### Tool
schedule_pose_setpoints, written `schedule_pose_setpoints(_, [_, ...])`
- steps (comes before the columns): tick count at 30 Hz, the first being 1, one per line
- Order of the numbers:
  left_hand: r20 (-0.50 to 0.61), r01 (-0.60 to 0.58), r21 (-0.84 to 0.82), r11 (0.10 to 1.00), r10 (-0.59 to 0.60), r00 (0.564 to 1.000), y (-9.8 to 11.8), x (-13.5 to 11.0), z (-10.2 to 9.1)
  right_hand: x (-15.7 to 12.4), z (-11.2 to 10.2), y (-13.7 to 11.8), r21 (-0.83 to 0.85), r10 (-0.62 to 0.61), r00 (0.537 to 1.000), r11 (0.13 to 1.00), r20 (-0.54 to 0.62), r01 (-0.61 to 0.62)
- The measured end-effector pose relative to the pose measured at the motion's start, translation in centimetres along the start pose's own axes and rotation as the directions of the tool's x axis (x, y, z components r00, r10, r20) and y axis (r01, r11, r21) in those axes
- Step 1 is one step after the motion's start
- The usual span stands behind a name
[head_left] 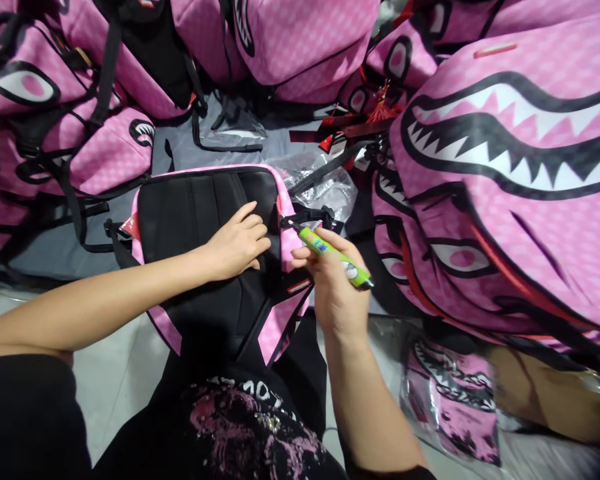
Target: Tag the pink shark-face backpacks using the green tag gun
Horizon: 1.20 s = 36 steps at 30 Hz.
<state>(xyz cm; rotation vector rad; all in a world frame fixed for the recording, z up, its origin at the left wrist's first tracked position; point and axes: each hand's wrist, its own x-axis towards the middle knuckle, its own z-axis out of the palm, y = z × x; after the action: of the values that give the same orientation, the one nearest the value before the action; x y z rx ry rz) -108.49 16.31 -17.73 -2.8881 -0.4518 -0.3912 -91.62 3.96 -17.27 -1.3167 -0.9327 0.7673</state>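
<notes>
A backpack (200, 200) lies in front of me with its black padded back panel facing up and its pink checked edges showing. On that panel my left hand (237, 243) rests palm down, fingers apart and holding nothing. My right hand (337, 273) grips a slim green printed pen-shaped tool (325, 247). Its thin tip points at the backpack's right edge, close to a black strap and buckle (286, 221); whether they touch I cannot tell. A pink and black shoulder strap (280, 327) hangs over the near edge toward my lap.
Pink shark-mouth backpacks (510, 147) are piled high on the right. More pink bags (105, 147) crowd the left and back. Clear plastic wrap (325, 180) and red tags (327, 141) lie behind the backpack. A plastic-wrapped pink pouch (453, 400) sits low at right.
</notes>
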Motion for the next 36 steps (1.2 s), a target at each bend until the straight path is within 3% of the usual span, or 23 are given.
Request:
schedule_pose_setpoints(5, [-0.160,-0.046,-0.013,0.999,0.043,0.986,0.9,-1.3,0.4,-0.6,0.6,3.3,-0.283,-0.126,0.984,0.955,-0.129,0.085])
schedule_pose_setpoints(11, [-0.273,-0.029,-0.029,0.999,0.020,0.962,1.6,-1.9,0.8,-1.4,0.9,3.7,-0.462,-0.342,0.935,0.847,-0.094,0.264])
schedule_pose_setpoints(16, [-0.272,-0.022,-0.025,0.999,0.014,0.962,1.4,-1.7,1.0,-1.2,1.2,4.3,-0.462,-0.336,0.941,0.839,-0.024,0.288])
schedule_pose_setpoints(19, [-0.276,-0.020,-0.015,1.000,0.015,0.961,1.4,-1.6,1.1,-1.0,0.9,4.3,-0.556,-0.361,0.931,0.764,0.052,0.327])
schedule_pose_setpoints(30, [-0.286,-0.001,-0.008,1.000,-0.002,0.958,1.6,-1.3,1.4,-0.5,0.6,4.1,-0.583,-0.371,0.922,0.728,0.107,0.361])
schedule_pose_setpoints(33, [-0.294,0.000,0.022,1.000,0.007,0.956,1.6,-1.2,1.5,0.1,0.6,4.0,-0.631,-0.388,0.910,0.672,0.148,0.389])
schedule_pose_setpoints(36, [-0.260,0.010,0.043,0.999,0.001,0.966,1.5,-1.2,1.6,0.2,0.5,3.9,-0.608,-0.398,0.905,0.684,0.151,0.403])
